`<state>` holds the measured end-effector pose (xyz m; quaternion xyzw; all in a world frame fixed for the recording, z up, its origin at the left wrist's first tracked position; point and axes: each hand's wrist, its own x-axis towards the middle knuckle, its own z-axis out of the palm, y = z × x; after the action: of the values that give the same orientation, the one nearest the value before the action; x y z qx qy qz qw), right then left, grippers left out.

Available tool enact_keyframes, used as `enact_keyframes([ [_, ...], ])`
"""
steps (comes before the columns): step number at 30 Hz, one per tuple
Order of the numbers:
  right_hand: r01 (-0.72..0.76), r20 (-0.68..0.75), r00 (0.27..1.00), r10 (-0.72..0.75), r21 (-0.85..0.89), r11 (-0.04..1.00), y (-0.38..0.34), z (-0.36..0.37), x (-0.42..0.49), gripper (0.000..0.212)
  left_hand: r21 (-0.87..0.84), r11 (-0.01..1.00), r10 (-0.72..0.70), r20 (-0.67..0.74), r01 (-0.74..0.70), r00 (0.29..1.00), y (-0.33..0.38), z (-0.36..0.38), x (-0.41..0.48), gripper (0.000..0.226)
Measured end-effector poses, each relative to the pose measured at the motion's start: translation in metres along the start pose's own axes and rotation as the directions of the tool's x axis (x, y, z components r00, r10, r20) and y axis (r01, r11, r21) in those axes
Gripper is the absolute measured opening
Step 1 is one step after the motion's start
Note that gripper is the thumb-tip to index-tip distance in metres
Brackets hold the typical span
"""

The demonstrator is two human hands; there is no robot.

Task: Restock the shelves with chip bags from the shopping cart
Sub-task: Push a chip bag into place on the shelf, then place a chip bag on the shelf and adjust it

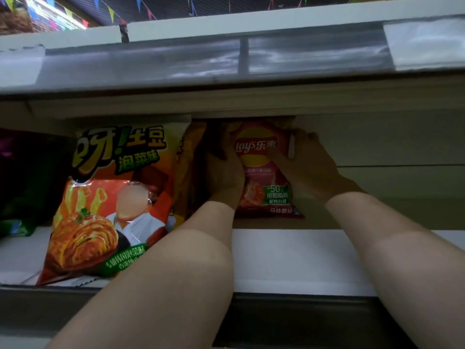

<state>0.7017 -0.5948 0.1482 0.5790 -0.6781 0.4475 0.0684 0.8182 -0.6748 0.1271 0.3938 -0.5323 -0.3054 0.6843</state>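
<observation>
Two-handed placing step: left hand [224,172] grips the pink Lay's bag [261,170] at its nine o'clock edge, right hand [310,167] at three o'clock. Bag stands upright at shelf [289,260] rear. Next: release gently so it does not topple.

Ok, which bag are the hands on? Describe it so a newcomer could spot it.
Look at the white shelf under the grey price rail. Near its back, right of the big orange bag, stands a small pink-red Lay's bag, held between left hand and right hand. Unlike its larger orange neighbours, it is pink-red.
</observation>
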Motion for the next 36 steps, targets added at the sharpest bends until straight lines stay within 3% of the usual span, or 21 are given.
enact_keyframes([
  [3,0.106,-0.123,0.985,-0.118,-0.096,0.990,-0.007,-0.006,-0.004,0.063,0.134,0.989,0.059,-0.032,-0.054,0.998,0.008,-0.001,-0.007,0.058],
  [9,0.221,0.082,0.971,-0.225,0.060,0.973,-0.008,0.005,-0.005,0.078,0.351,0.897,0.278,0.020,-0.267,0.960,0.008,-0.008,-0.012,0.054],
  [13,0.241,0.014,0.970,-0.241,-0.081,0.967,-0.013,0.004,-0.009,0.067,0.471,0.793,0.407,0.062,-0.386,0.911,0.012,-0.013,-0.017,0.054],
  [15,0.316,-0.057,0.943,-0.329,-0.163,0.934,-0.019,0.004,-0.012,0.054,0.534,0.712,0.497,0.074,-0.455,0.864,0.015,-0.013,-0.018,0.051],
  [18,0.403,0.016,0.915,-0.404,-0.123,0.907,-0.023,0.010,-0.014,0.040,0.584,0.597,0.588,0.149,-0.550,0.795,0.015,-0.012,-0.014,0.040],
  [21,0.369,0.138,0.925,-0.354,-0.103,0.924,-0.019,0.013,-0.016,0.043,0.588,0.603,0.472,0.281,-0.539,0.836,0.010,-0.010,-0.013,0.035],
  [27,0.331,0.222,0.926,-0.305,-0.095,0.939,-0.021,0.018,-0.018,0.053,0.572,0.612,0.464,0.300,-0.546,0.834,0.008,-0.012,-0.015,0.042],
  [31,0.282,0.261,0.934,-0.243,-0.122,0.952,-0.023,0.021,-0.018,0.054,0.573,0.637,0.384,0.344,-0.516,0.857,0.010,-0.015,-0.019,0.047],
  [36,0.260,0.343,0.921,-0.184,-0.189,0.947,-0.029,0.020,-0.024,0.060,0.734,0.456,0.244,0.441,-0.503,0.864,0.015,-0.022,-0.026,0.064],
])
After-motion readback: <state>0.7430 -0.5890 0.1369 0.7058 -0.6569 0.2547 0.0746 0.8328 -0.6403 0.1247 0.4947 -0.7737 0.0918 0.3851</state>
